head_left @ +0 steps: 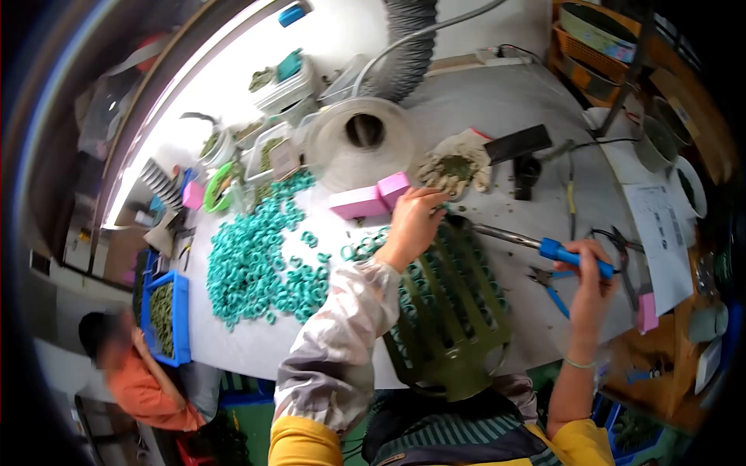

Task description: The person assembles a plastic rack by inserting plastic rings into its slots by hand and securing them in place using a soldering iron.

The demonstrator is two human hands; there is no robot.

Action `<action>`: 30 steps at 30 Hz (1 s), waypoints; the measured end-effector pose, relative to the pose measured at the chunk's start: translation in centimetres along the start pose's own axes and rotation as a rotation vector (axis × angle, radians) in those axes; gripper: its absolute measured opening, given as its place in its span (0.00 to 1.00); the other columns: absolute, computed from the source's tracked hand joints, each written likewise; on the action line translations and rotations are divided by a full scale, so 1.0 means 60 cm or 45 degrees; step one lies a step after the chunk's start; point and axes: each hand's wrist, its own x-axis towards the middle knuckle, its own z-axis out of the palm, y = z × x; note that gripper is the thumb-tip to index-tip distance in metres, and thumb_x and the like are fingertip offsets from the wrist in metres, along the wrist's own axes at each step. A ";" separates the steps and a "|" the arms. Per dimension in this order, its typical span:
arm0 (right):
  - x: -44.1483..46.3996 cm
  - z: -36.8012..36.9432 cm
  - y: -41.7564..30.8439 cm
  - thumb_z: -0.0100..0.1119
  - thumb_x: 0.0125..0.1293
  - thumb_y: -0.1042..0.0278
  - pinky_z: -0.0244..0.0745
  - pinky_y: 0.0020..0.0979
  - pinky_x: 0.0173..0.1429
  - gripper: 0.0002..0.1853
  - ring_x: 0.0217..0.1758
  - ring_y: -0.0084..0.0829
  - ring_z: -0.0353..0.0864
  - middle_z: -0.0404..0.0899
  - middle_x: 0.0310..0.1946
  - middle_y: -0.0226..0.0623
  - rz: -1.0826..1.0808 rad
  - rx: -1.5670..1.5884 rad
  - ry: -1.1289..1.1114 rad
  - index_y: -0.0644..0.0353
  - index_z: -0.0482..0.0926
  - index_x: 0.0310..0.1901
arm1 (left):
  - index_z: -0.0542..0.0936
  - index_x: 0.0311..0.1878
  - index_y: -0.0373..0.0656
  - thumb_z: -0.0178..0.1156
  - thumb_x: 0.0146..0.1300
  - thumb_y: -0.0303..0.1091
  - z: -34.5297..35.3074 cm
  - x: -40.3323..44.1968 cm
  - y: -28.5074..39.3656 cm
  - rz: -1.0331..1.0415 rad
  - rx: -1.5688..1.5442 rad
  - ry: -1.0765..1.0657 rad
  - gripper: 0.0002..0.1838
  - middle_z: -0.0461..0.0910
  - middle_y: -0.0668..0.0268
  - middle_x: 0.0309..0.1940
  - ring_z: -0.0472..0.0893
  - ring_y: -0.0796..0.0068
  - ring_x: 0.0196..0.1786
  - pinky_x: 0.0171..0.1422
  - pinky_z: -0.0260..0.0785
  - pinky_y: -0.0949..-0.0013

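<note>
My right hand (592, 272) is closed around the blue handle of a soldering iron (509, 235), whose metal shaft points left. The iron's tip end is close to the fingers of my left hand (416, 221). Those left fingers are pinched together at the far end of a dark green slotted rack (454, 353), and what they hold is too small to make out. The rack leans toward my body at the table's front edge, with teal rings showing between its slats. A large pile of teal rings (249, 260) lies left of my left arm.
Pink blocks (359, 202), a fume funnel (326, 147) and work gloves (458, 165) are beyond my left hand. Blue-handled pliers (556, 299) lie near my right hand. A person in orange (148, 388) sits at left beside a blue bin (180, 318).
</note>
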 end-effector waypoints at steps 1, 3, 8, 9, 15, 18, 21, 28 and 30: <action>-0.001 -0.004 0.001 0.53 0.73 0.69 0.82 0.28 0.38 0.11 0.31 0.27 0.84 0.81 0.38 0.38 0.005 -0.016 0.019 0.69 0.80 0.38 | 0.84 0.51 0.38 0.67 0.58 0.25 -0.008 0.000 0.001 0.026 -0.010 0.000 0.16 0.84 0.52 0.47 0.80 0.48 0.52 0.59 0.72 0.56; -0.002 -0.014 0.007 0.53 0.73 0.68 0.81 0.27 0.37 0.12 0.30 0.27 0.83 0.81 0.38 0.38 0.039 0.089 0.005 0.69 0.80 0.38 | 0.83 0.49 0.37 0.66 0.61 0.27 -0.035 -0.006 0.002 -0.038 -0.058 0.197 0.13 0.83 0.52 0.44 0.81 0.53 0.50 0.55 0.74 0.60; -0.009 -0.023 0.004 0.53 0.73 0.69 0.82 0.28 0.35 0.11 0.29 0.28 0.83 0.82 0.37 0.40 0.055 0.163 -0.024 0.68 0.81 0.37 | 0.82 0.37 0.39 0.64 0.64 0.33 -0.186 -0.119 -0.153 -0.521 0.324 0.270 0.07 0.83 0.54 0.30 0.83 0.53 0.35 0.43 0.75 0.57; -0.011 -0.021 0.002 0.53 0.73 0.69 0.82 0.28 0.35 0.11 0.29 0.28 0.83 0.82 0.37 0.40 0.050 0.158 -0.032 0.68 0.80 0.37 | 0.83 0.34 0.40 0.65 0.65 0.41 -0.214 -0.144 -0.156 -0.755 0.550 0.126 0.12 0.84 0.54 0.30 0.84 0.51 0.34 0.42 0.75 0.54; -0.027 0.008 -0.010 0.53 0.73 0.69 0.83 0.28 0.34 0.12 0.28 0.29 0.83 0.81 0.37 0.41 0.070 0.144 -0.079 0.69 0.80 0.38 | 0.88 0.30 0.42 0.59 0.63 0.64 -0.195 -0.246 -0.199 -1.104 0.702 -0.127 0.31 0.85 0.52 0.29 0.84 0.46 0.36 0.43 0.75 0.50; -0.038 0.026 -0.013 0.52 0.74 0.68 0.84 0.29 0.34 0.12 0.29 0.30 0.83 0.81 0.37 0.41 0.088 0.138 -0.115 0.69 0.80 0.38 | 0.86 0.38 0.39 0.67 0.63 0.48 -0.188 -0.264 -0.188 -0.973 0.341 0.049 0.18 0.85 0.57 0.30 0.85 0.61 0.37 0.43 0.75 0.62; -0.051 0.049 -0.020 0.52 0.74 0.68 0.85 0.30 0.37 0.13 0.30 0.31 0.85 0.81 0.37 0.41 0.090 0.138 -0.208 0.70 0.80 0.37 | 0.84 0.46 0.39 0.68 0.64 0.34 -0.210 -0.264 -0.136 -1.066 -0.280 0.203 0.11 0.85 0.62 0.35 0.83 0.75 0.41 0.45 0.74 0.71; -0.073 0.114 0.004 0.53 0.74 0.69 0.86 0.29 0.41 0.12 0.33 0.29 0.86 0.81 0.38 0.40 0.136 0.186 -0.444 0.70 0.81 0.39 | 0.83 0.54 0.38 0.63 0.67 0.23 -0.192 -0.280 -0.028 -0.790 -0.679 0.106 0.13 0.73 0.67 0.55 0.79 0.83 0.48 0.52 0.75 0.78; -0.076 0.128 0.013 0.53 0.74 0.69 0.86 0.29 0.41 0.12 0.33 0.29 0.86 0.81 0.39 0.40 0.106 0.206 -0.474 0.69 0.81 0.40 | 0.84 0.53 0.40 0.65 0.63 0.23 -0.180 -0.279 -0.025 -0.632 -0.476 0.151 0.14 0.79 0.64 0.52 0.81 0.73 0.50 0.54 0.76 0.69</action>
